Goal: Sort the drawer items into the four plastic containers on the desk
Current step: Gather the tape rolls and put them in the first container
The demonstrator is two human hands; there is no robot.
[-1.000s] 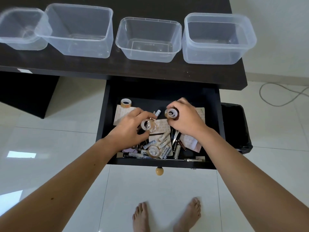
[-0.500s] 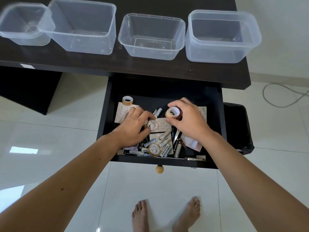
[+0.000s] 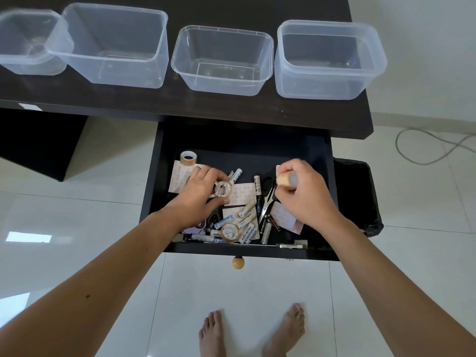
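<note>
The open black drawer [image 3: 319,163] holds batteries [image 3: 246,224], scissors [image 3: 268,199], sticker sheets [image 3: 242,194] and tape rolls. My left hand [image 3: 201,199] pinches a small clear tape roll [image 3: 222,189] over the drawer's left half. My right hand [image 3: 306,194] holds a tan tape roll [image 3: 284,179] above the drawer's right side. Another tape roll [image 3: 188,157] stands at the back left, and one more [image 3: 230,231] lies among the batteries. Four clear plastic containers stand empty on the desk: far left [image 3: 28,42], second [image 3: 113,45], third [image 3: 222,60], right [image 3: 327,60].
The dark desk [image 3: 334,119] overhangs the drawer. A black bin [image 3: 360,194] stands right of the drawer. A grey cable [image 3: 425,148] lies on the white tiled floor. My bare feet [image 3: 252,331] are below the drawer's round knob [image 3: 238,262].
My right hand has carried the tan tape roll to the right, uncovering the scissors and a battery. My left hand keeps its clear roll in much the same place in the drawer.
</note>
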